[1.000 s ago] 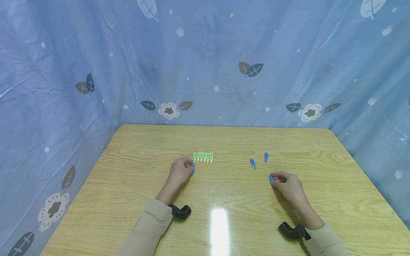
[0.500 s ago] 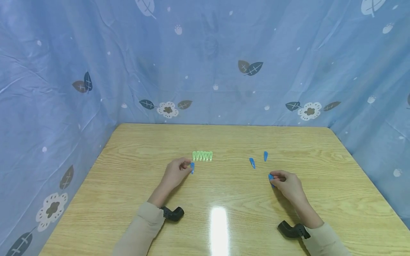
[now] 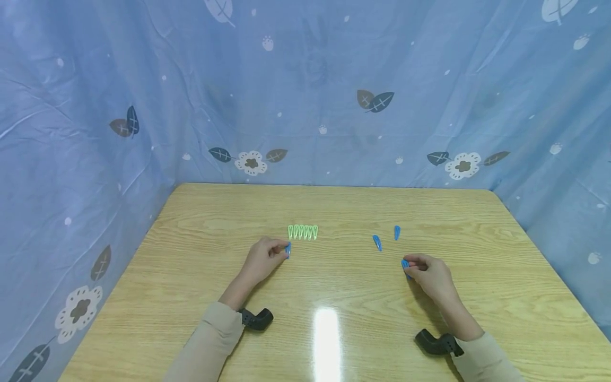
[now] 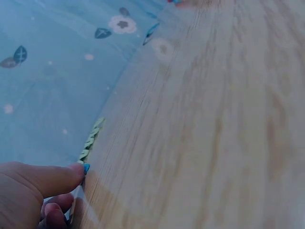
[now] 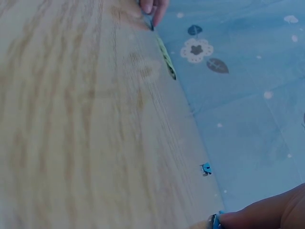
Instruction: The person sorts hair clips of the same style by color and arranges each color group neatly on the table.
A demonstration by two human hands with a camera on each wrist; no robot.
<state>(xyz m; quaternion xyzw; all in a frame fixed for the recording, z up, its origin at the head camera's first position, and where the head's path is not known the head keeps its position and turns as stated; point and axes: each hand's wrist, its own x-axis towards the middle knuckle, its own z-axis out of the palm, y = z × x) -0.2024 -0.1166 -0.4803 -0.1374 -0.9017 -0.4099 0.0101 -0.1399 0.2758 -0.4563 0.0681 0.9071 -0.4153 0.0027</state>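
A row of several light green snap hair clips [image 3: 303, 232] lies side by side near the table's middle. Just below its left end, my left hand [image 3: 261, 260] pinches a blue hair clip [image 3: 288, 250] between thumb and fingers, at the tabletop. In the left wrist view the thumb covers most of that clip [image 4: 86, 168]. Over on the right, my right hand [image 3: 431, 277] holds another blue hair clip [image 3: 405, 263] by thumb and fingertips, partly hidden by them. Two more blue clips lie beyond it, one tilted [image 3: 377, 243] and one nearly upright [image 3: 397, 233].
The wooden table [image 3: 229, 212] ends at a blue patterned curtain [image 3: 315, 106] at the back and sides. Black curved mounts sit at the left wrist [image 3: 258, 319] and the right wrist [image 3: 436, 343]. A bright reflection shows on the front tabletop.
My left forearm has shifted left and the fingers drew slightly off the blue clip, then came back to it. The right hand has stayed in place with its clip.
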